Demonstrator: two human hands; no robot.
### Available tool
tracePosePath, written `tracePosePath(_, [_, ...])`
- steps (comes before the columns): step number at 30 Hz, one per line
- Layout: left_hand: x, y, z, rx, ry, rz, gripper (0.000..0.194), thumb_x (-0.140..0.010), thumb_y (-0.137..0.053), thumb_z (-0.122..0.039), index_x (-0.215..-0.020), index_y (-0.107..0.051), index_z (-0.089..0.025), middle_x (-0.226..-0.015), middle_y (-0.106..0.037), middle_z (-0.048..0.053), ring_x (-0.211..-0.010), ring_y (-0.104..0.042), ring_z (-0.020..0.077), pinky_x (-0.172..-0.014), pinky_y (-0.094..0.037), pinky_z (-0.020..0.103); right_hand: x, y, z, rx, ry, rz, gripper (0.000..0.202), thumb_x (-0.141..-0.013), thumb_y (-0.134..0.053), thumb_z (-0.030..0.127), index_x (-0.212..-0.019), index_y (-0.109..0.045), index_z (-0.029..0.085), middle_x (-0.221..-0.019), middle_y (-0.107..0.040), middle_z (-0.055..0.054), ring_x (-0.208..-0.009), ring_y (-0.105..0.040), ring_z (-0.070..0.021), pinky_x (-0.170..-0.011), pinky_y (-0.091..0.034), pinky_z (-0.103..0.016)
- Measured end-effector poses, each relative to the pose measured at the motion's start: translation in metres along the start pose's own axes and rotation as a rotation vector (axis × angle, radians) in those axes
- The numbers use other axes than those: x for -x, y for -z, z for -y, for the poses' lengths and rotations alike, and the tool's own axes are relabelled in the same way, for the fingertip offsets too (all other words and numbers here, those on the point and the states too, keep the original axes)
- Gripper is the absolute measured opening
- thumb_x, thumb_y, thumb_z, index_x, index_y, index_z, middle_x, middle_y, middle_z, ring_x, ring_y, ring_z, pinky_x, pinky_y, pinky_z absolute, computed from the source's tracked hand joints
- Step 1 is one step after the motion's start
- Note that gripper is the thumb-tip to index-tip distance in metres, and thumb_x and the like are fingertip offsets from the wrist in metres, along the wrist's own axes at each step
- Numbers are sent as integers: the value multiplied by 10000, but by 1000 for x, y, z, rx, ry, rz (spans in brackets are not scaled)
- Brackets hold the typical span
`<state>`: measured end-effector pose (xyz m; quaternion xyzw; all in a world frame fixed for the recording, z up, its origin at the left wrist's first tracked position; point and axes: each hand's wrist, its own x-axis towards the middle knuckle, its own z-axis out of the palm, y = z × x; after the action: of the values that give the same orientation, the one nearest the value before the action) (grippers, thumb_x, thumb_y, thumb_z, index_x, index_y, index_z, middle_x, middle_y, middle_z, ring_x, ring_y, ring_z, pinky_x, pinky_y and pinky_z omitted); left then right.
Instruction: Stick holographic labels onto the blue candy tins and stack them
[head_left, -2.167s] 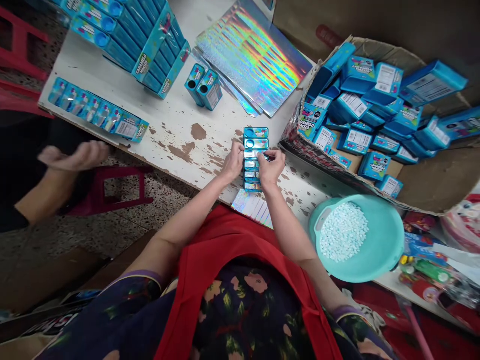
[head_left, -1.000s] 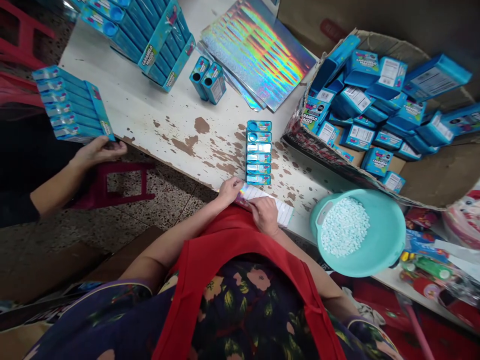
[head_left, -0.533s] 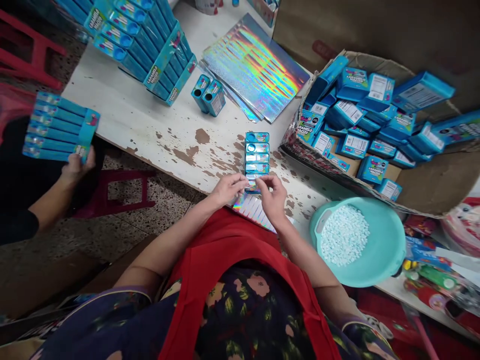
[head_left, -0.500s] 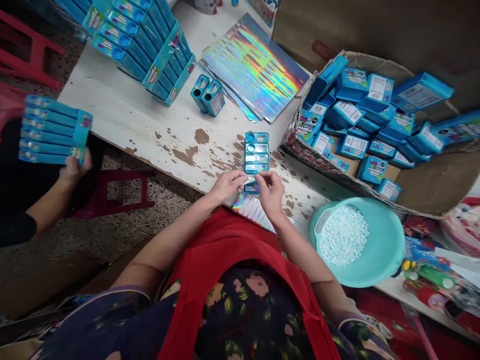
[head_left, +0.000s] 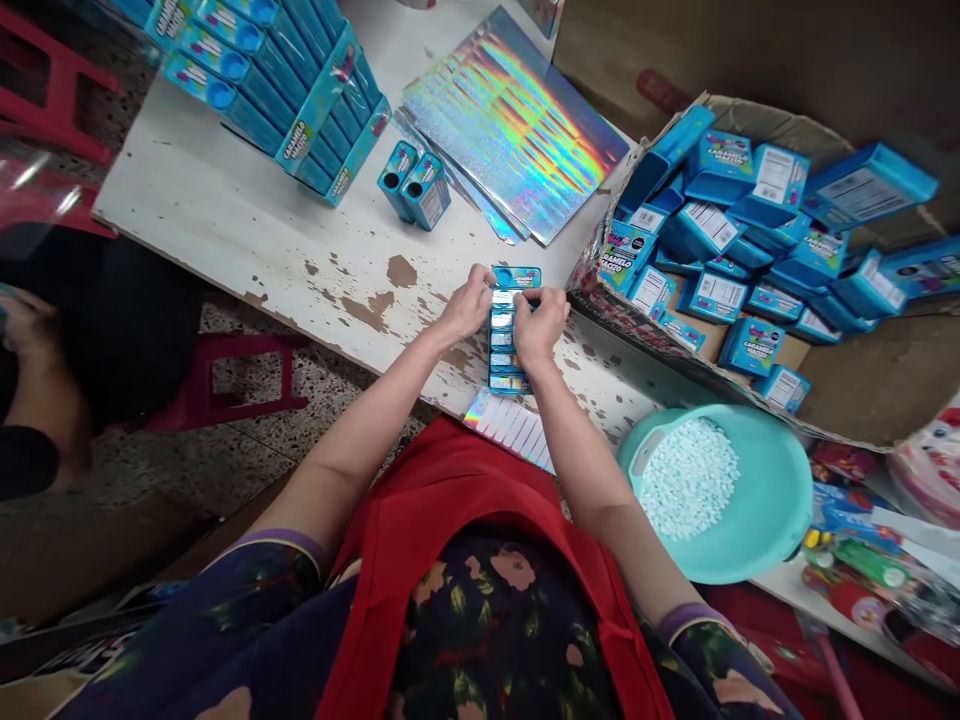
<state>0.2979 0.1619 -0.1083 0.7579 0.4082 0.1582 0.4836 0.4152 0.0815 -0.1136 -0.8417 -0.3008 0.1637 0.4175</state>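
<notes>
A row of narrow blue candy boxes [head_left: 512, 362] stands on the table in front of me, their ends facing up. Shiny strips cover several of these ends, and the farthest box shows a round hole. My left hand [head_left: 471, 304] is at the left edge of the row, fingers pinched at one end of a small holographic sticker [head_left: 504, 297]. At the sticker's other end, my right hand [head_left: 541, 326] is closed, thumb and fingertips pressed on the box top. Nearest to me lies a sheet of holographic stickers [head_left: 511, 428] at the table's edge.
Two blue boxes [head_left: 415, 187] stand behind, beside holographic sheets [head_left: 517, 120]. Stacked display packs [head_left: 300, 120] rise at back left. On the right are a carton [head_left: 847, 390] of blue boxes and a turquoise basin [head_left: 772, 490] of small pale candies. A co-worker's hand [head_left: 34, 325] is at left.
Both my hands have moved away from me along the row, from the near boxes to the second-farthest one, with a sticker. The co-worker's pack has gone mostly out of view.
</notes>
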Motion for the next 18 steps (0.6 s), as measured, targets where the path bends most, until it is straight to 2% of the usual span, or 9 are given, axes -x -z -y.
tracePosePath(4, [8, -23, 16, 198, 223, -28, 125, -950, -377, -306, -1044, -387, -224, -696, -483, -38, -604, -487, 129, -627, -396, 244, -4, 1, -4, -68, -102, -31, 211, -690, -677, 232, -824, -518, 197, -939, -496, -21, -885, -487, -173, -922, -394, -347])
tracePosePath(6, [11, -35, 23, 206, 324, -89, 108, -948, -380, -314, -992, -410, -220, -713, -502, -27, -626, -503, 141, -620, -395, 250, -8, 0, -6, -113, -150, -5, 239, -672, -672, 226, -848, -513, 195, -936, -513, -11, -864, -494, -163, -913, -403, -344])
tracePosePath(8, [11, -42, 28, 136, 360, -133, 87, -928, -422, -298, -935, -439, -213, -759, -542, -3, -694, -535, 166, -647, -401, 268, -13, -2, -9, -156, -165, 9, 234, -680, -646, 214, -870, -511, 191, -933, -537, -5, -869, -507, -159, -916, -406, -349])
tracePosePath(10, [11, -40, 33, 35, 374, -139, 85, -891, -493, -288, -909, -468, -208, -817, -581, 20, -757, -560, 190, -682, -407, 286, -19, -5, -13, -225, -175, 10, 218, -696, -617, 197, -885, -509, 186, -917, -558, 0, -871, -529, -155, -917, -415, -353])
tracePosePath(13, [22, -25, 38, -90, 382, -124, 88, -841, -555, -274, -880, -519, -204, -824, -612, 33, -798, -579, 207, -709, -415, 295, -21, -2, -27, -384, -228, -7, 247, -736, -595, 229, -958, -502, 171, -911, -574, -8, -861, -569, -146, -867, -456, -337])
tracePosePath(15, [42, -15, 41, -95, 366, -68, 124, -845, -534, -314, -806, -549, -197, -769, -615, 36, -785, -581, 205, -706, -421, 292, -10, 9, -40, -467, -255, -52, 314, -773, -586, 324, -1026, -494, 163, -945, -577, -30, -867, -586, -148, -808, -483, -324])
tracePosePath(18, [86, -14, 44, 142, 375, 181, 276, -807, -554, -443, -751, -589, -175, -736, -629, 35, -734, -583, 183, -674, -432, 273, 35, 38, -60, -462, -263, -150, 372, -804, -554, 457, -1037, -507, 171, -971, -580, -47, -871, -589, -160, -756, -498, -318])
